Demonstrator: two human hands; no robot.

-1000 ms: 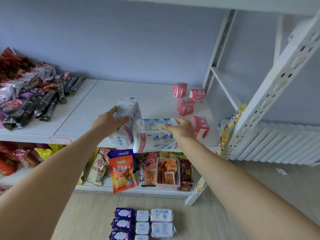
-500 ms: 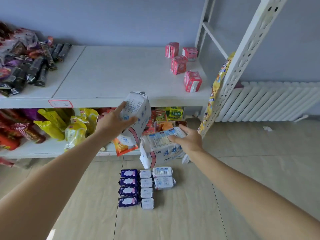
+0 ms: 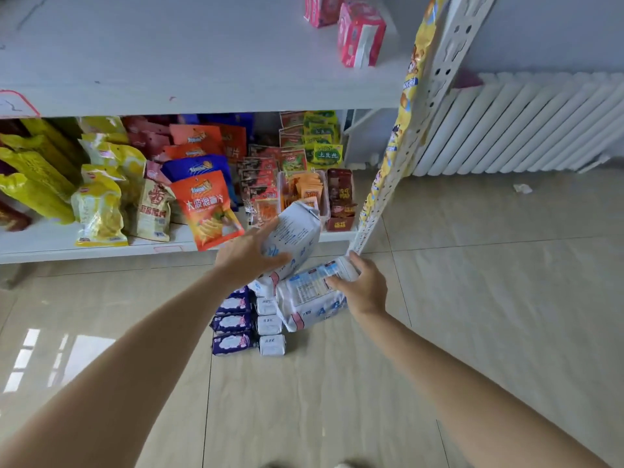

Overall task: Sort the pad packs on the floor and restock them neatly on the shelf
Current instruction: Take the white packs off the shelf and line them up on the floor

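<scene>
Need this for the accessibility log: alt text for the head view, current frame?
A person's left hand and right hand each grip a large white pad pack above rows of purple packs and small white packs on the tiled floor, before a snack-filled lower shelf.

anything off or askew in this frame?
Yes: the orange chip bag leans out over the lower shelf's front edge, and a small white paper scrap lies loose on the floor tiles by the white radiator.

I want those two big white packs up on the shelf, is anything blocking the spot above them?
Nothing visible does. The shelf is bare above both hands; the pink boxes sit off toward its right end.
</scene>
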